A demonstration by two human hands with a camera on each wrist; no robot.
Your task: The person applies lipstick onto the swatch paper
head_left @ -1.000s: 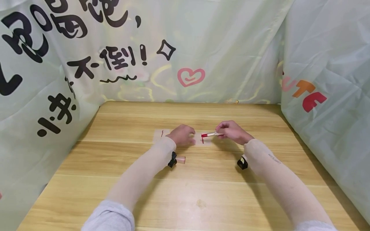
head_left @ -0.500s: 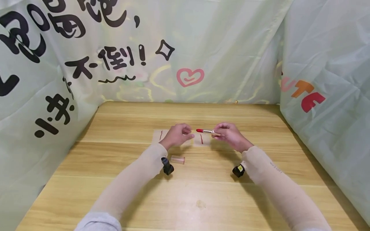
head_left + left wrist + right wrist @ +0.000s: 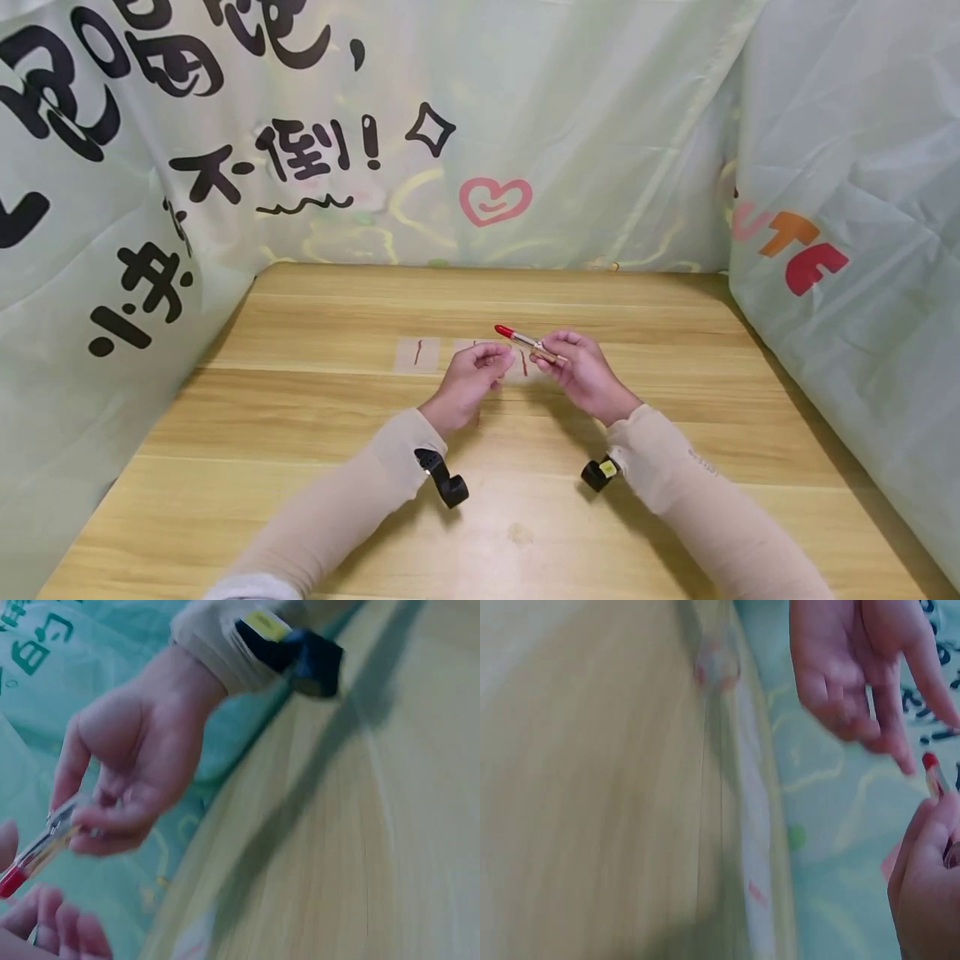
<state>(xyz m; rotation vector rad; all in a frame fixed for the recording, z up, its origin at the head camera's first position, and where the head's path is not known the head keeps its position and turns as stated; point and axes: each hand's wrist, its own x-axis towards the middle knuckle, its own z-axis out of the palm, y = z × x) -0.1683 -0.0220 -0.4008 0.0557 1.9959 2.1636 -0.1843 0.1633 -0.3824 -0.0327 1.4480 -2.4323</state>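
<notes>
My right hand point(image 3: 585, 375) pinches an uncapped lipstick point(image 3: 525, 340) between thumb and fingers, above the table. Its red bullet points up and to the left. Close beside it, my left hand point(image 3: 471, 382) is raised with loosely bent fingers and nothing between them. In the right wrist view the left hand point(image 3: 855, 671) has its fingers spread near the red tip. Paper pieces with thin red strokes lie beneath: a left one point(image 3: 405, 358) in full view, others partly behind the hands. The clear pinkish cap point(image 3: 718, 666) lies on the table, mostly hidden by the left hand in the head view.
A wood-grain table point(image 3: 337, 317) carries everything. Printed cloth point(image 3: 600, 150) hangs behind it and along both sides. Each wrist wears a small black camera, the left camera point(image 3: 447, 483) and the right camera point(image 3: 600, 473), jutting inward low over the table.
The lipstick has lifted off the right paper, after marking a stroke there, and its tip now tilts up. Both hands have drawn back toward the body; the left hand now covers the cap.
</notes>
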